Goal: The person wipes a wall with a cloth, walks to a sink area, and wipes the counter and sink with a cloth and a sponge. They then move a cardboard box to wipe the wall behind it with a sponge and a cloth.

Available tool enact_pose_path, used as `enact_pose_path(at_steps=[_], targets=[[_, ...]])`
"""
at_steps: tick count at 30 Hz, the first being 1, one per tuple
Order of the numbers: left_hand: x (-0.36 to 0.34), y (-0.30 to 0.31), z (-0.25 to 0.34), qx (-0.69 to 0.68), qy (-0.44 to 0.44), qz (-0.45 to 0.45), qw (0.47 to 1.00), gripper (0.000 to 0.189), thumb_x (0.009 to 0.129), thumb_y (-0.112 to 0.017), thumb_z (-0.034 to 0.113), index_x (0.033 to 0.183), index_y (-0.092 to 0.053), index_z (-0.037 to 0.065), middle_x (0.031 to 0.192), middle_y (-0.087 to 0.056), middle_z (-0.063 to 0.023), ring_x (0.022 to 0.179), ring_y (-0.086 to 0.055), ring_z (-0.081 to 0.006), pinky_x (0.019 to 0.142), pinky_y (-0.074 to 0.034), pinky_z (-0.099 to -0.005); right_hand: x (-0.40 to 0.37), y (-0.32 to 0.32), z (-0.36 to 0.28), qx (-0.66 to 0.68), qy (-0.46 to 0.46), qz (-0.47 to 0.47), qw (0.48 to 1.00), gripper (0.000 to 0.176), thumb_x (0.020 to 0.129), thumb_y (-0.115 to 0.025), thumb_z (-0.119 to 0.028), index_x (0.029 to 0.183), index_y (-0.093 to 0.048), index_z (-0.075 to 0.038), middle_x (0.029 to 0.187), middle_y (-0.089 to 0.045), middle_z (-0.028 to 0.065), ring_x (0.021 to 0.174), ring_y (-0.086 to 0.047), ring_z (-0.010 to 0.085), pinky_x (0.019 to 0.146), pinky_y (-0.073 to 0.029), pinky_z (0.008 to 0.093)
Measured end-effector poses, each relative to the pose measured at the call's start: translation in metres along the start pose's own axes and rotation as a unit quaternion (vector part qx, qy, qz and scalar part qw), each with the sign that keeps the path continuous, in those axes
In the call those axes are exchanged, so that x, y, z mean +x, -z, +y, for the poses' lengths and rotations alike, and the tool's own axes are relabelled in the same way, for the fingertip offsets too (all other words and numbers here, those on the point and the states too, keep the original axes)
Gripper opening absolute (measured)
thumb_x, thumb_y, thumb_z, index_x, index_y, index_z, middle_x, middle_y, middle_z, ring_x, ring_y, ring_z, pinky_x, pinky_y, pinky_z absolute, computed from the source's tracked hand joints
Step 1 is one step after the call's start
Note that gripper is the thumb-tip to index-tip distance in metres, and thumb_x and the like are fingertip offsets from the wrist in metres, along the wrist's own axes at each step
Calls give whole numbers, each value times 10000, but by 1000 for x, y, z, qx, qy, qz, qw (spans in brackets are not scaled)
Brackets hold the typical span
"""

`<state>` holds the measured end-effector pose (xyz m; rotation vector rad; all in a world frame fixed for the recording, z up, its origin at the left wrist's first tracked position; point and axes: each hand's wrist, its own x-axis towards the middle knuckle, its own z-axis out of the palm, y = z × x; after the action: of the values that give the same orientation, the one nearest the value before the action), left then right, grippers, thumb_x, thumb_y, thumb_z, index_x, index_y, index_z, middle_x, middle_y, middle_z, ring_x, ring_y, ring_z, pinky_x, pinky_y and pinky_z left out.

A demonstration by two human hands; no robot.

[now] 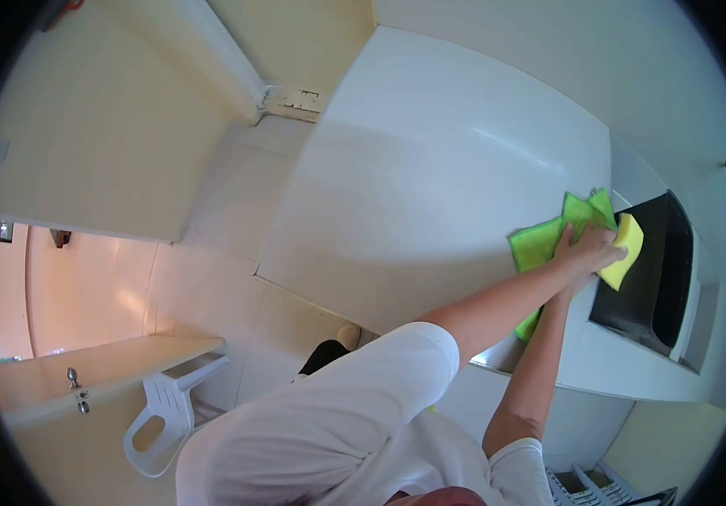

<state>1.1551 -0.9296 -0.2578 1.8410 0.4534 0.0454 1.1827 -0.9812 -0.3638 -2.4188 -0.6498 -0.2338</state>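
My L hand (589,247) lies flat, fingers open, pressing 1 green cloth (540,243) & 1 yellow sponge (628,253) at the worktop's (430,185) right edge. R hand (567,287) is tucked beneath, grip can't tell.

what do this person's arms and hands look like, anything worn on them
Both arms are bare below short white shirt sleeves. The left sleeve looks wide and loose; only part of the right sleeve shows. The left hand has no glove, and no watch, band or ring can be seen. The right hand is mostly hidden, so little can be told of it.
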Motion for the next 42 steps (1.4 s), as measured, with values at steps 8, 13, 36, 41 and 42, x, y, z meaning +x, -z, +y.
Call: enact_pose_path(at_steps=[8, 13, 36, 41, 42], targets=[[-22, 111, -76, -14, -54, 170, 984, 538, 745, -567, 476, 1065, -563, 43, 1092, -567, -172, 1031, -519, -328, 918, -331, -445, -21, -77, -107, 122, -7, -18, 992, 640, 718, -612, -480, 1159, -456, -43, 1087, -542, 191, 949, -538, 323, 787, -427, 416], [-69, 239, -141, -110, -59, 277, 953, 479, 801, -581, 299, 1158, -499, -10, 1072, -580, -140, 956, -555, -222, 844, -417, -321, -46, -135, -234, 245, 23, -163, 955, 689, 707, -629, -468, 1219, -422, -55, 1169, -513, 169, 1033, -512, 287, 839, -416, 377], [-301, 88, -149, -138, -9, 438, 888, 359, 869, -516, 213, 1151, -486, -9, 1123, -499, -116, 1078, -449, -218, 966, -305, -330, -261, -18, -186, 470, 94, -414, 774, 608, 777, -558, -432, 1287, -391, -147, 1355, -346, 122, 1259, -304, 300, 1022, -261, 388], [-233, -3, -79, -67, -120, 302, 943, 375, 849, -502, 270, 1106, -507, -3, 1164, -498, -132, 1139, -388, -297, 1046, 48, -416, -220, -27, -81, 675, -82, -161, 715, 612, 737, -605, -469, 1238, -453, -151, 1317, -390, 130, 1226, -348, 313, 994, -292, 406], [-220, -20, -71, -64, -134, 260, 954, 370, 846, -498, 280, 1087, -514, 0, 1130, -511, -135, 1123, -396, -303, 1041, 54, -430, -208, 27, -63, 394, 65, -189, 897, 616, 724, -617, -472, 1226, -469, -147, 1310, -403, 127, 1221, -356, 306, 989, -296, 406]])
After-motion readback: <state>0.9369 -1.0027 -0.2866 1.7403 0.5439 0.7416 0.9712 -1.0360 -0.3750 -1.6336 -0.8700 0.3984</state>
